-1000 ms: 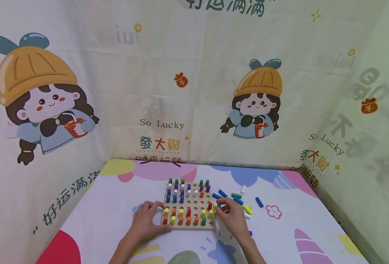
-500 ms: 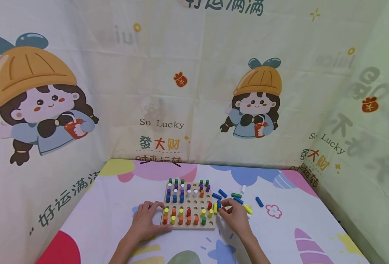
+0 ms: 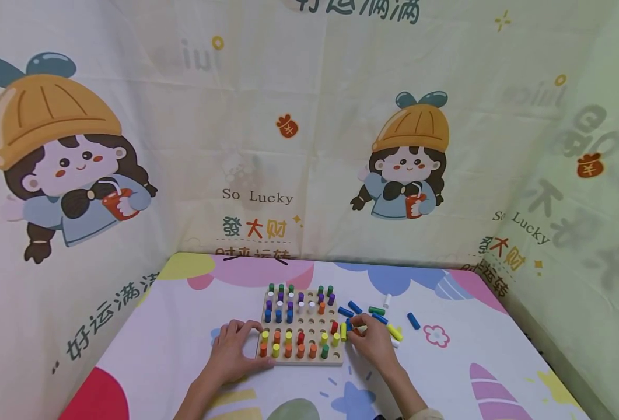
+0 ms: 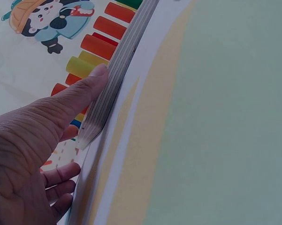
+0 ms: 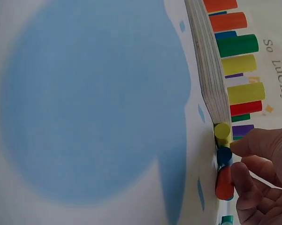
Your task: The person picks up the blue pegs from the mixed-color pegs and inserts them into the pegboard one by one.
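A wooden peg board (image 3: pixel 309 363) carries upright coloured pegs in rows, some holes bare. My left hand (image 3: pixel 231 353) grips the board's left side, its thumb (image 4: pixel 99 71) at the front edge beside a yellow peg (image 4: pixel 82 65). The right hand (image 3: pixel 374 343) is bent over loose pegs at the board's right edge. Its thumb and fingers (image 5: pixel 244 180) are curled at an orange peg (image 5: pixel 224 183), which shows between them in the head view. A blue peg (image 5: pixel 224 155) and a yellow peg (image 5: pixel 222 133) lie beside it, close against the board.
Several loose pegs lie right of the board, among them a green peg (image 3: pixel 376 310), a white peg (image 3: pixel 387 301) and a blue peg (image 3: pixel 413 321). A patterned cloth (image 3: pixel 446 385) covers the table. Printed curtains (image 3: pixel 320 175) stand behind and at both sides.
My right hand has left the yellow peg by the board's edge and moved slightly right, to the orange peg. The left hand stays at the board.
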Tool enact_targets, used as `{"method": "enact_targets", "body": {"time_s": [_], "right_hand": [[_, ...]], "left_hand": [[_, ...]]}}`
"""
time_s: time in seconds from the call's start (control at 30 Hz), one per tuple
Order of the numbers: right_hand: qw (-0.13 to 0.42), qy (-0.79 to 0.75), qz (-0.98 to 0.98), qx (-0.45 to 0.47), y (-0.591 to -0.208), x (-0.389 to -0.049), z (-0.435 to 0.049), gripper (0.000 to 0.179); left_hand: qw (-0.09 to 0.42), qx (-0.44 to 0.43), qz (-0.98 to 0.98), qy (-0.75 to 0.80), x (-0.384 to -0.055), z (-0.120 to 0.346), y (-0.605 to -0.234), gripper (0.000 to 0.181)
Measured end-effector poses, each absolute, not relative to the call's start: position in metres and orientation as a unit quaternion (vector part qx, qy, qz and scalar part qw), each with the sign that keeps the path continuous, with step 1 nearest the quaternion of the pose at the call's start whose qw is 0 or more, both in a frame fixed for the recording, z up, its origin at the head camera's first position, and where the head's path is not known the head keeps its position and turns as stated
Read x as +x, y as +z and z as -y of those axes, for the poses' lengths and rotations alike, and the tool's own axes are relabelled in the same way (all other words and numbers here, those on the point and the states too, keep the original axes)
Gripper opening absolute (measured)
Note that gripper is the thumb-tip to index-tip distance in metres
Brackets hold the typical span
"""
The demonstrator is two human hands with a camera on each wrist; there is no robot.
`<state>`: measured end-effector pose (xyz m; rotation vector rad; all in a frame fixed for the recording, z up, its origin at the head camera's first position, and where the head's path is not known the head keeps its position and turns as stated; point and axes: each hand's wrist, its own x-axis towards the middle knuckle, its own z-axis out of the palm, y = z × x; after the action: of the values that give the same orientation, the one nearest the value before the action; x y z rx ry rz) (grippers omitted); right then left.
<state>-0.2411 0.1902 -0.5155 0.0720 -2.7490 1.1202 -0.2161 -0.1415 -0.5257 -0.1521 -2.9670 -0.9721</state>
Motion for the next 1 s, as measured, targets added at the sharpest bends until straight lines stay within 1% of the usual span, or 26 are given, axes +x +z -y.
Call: {"method": "enact_targets", "body": {"time_s": [0.27,0.6,1.0], "right_hand": [[0.083,0.332,0.939,0.029,-0.512,-0.2439,-0.1878,0.026],[0.081,0.302,0.95,0.003,-0.5095,-0.2477,-0.1901,0.027],[0.091,0.281,0.955,-0.003,-0.5105,-0.2493,-0.1911,0.021]], "left_hand": [[0.008,-0.046,0.949,-0.312,-0.2159,0.142,-0.5267,0.073],[0.014,-0.049,0.949,-0.312,-0.216,0.1419,-0.5265,0.072],[0.017,-0.052,0.948,-0.313,-0.2145,0.1425,-0.5263,0.072]]}}
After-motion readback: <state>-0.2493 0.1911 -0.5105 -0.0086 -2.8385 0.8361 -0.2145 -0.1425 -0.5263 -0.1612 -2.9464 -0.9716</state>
